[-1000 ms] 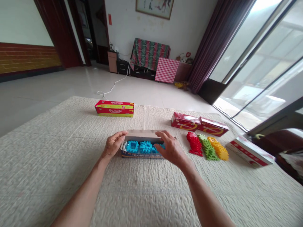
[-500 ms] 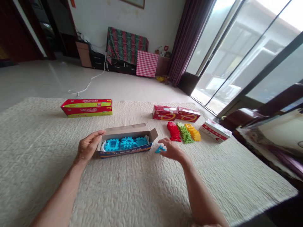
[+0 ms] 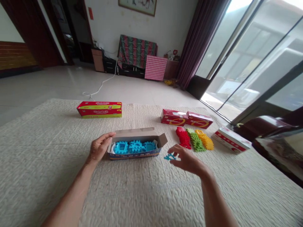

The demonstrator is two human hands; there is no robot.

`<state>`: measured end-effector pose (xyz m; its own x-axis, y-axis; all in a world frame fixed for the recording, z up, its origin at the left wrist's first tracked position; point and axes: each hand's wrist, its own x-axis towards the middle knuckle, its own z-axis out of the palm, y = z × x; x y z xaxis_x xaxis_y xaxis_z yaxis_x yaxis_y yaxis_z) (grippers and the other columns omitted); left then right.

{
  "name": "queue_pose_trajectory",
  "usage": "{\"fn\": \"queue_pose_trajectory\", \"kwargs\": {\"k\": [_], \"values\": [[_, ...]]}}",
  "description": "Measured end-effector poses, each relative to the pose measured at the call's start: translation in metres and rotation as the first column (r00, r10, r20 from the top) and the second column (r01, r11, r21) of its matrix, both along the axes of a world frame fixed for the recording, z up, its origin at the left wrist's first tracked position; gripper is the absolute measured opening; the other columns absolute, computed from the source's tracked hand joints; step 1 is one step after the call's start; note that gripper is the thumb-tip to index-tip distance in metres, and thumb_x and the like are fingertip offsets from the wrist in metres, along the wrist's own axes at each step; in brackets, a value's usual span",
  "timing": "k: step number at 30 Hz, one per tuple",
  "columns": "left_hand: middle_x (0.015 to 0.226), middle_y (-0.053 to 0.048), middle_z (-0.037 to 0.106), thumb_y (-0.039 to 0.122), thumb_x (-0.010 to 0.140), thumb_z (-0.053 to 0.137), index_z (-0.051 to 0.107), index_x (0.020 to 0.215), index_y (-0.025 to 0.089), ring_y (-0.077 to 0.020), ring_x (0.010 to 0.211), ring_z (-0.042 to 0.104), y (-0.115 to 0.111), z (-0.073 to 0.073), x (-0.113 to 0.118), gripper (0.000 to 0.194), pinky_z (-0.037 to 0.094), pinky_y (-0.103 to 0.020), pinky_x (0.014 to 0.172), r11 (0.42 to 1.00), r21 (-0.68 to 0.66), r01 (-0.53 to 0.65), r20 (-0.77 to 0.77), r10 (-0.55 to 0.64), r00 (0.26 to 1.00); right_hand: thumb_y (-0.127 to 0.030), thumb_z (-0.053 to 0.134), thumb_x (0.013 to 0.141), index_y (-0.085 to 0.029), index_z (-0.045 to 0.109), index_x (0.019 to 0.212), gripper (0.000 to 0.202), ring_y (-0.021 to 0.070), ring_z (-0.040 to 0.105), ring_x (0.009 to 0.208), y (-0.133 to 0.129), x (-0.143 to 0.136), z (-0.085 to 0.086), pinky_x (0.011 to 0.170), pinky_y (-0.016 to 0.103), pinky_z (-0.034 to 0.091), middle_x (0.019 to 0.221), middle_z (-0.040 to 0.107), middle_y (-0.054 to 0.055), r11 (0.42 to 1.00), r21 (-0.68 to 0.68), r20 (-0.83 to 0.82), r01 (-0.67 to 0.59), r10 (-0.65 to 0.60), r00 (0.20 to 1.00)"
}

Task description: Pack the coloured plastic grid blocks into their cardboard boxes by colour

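Observation:
An open blue cardboard box (image 3: 134, 155) holds several blue toothed plastic pieces (image 3: 136, 147), with its flaps up. My left hand (image 3: 99, 148) grips the box's left end, thumb and fingers at the cardboard edge. Right of the box, my right hand (image 3: 183, 158) has its thumb and fingers around a small blue triangular piece (image 3: 169, 156), low over the quilted cover. Rows of red pieces (image 3: 183, 138), green pieces (image 3: 195, 140) and yellow pieces (image 3: 204, 139) lie beyond my right hand.
A red and yellow-green box (image 3: 99, 111) lies at the back left. Two red boxes (image 3: 174, 118) stand behind the coloured rows, and a white and red box (image 3: 232, 139) is at the right. Everything rests on a cream quilted cover (image 3: 142, 195).
My right hand has closed in around the small blue piece. My left hand stays on the box. The whole view has shifted, so things appear further right.

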<state>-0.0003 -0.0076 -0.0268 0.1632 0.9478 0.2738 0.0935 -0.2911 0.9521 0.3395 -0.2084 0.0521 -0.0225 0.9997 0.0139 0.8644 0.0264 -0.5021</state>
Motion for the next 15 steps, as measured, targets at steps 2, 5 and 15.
{"fn": "queue_pose_trajectory", "kwargs": {"k": [2, 5, 15], "values": [[0.107, -0.007, 0.073, 0.040, 0.079, 0.063, 0.071, 0.104, 0.018, -0.0225, 0.104, 0.065, -0.001, 0.002, 0.000, 0.034, 0.047, -0.032, 0.095, 1.000, 0.014, 0.005, -0.009, -0.005, 1.000, -0.020, 0.067, 0.075, -0.024, 0.063, 0.101, 0.026, 0.0140, 0.060, 0.081, 0.003, -0.015, 0.021, 0.071, 0.028, 0.049, 0.098, 0.062, 0.002, 0.994, 0.081, -0.047, -0.073, 0.077, 0.996], [0.106, -0.008, 0.073, 0.039, 0.079, 0.062, 0.071, 0.103, 0.017, -0.0225, 0.103, 0.066, -0.003, 0.006, 0.001, 0.034, 0.048, -0.032, 0.095, 1.000, 0.018, 0.014, -0.005, -0.014, 1.000, -0.020, 0.065, 0.077, -0.024, 0.061, 0.103, 0.027, 0.0139, 0.059, 0.083, 0.020, -0.045, 0.042, 0.075, 0.029, 0.049, 0.104, 0.061, 0.003, 0.967, 0.207, -0.077, -0.148, 0.167, 0.983], [0.108, -0.008, 0.073, 0.040, 0.080, 0.060, 0.071, 0.104, 0.016, -0.0225, 0.101, 0.066, -0.005, 0.008, 0.002, 0.036, 0.049, -0.032, 0.092, 0.999, -0.016, 0.029, 0.013, -0.029, 0.999, -0.011, 0.060, 0.074, -0.022, 0.061, 0.101, 0.029, 0.0181, 0.059, 0.091, 0.092, -0.112, 0.025, 0.083, 0.033, 0.046, 0.102, 0.061, 0.006, 0.947, 0.235, 0.011, -0.219, 0.222, 0.975]]}}
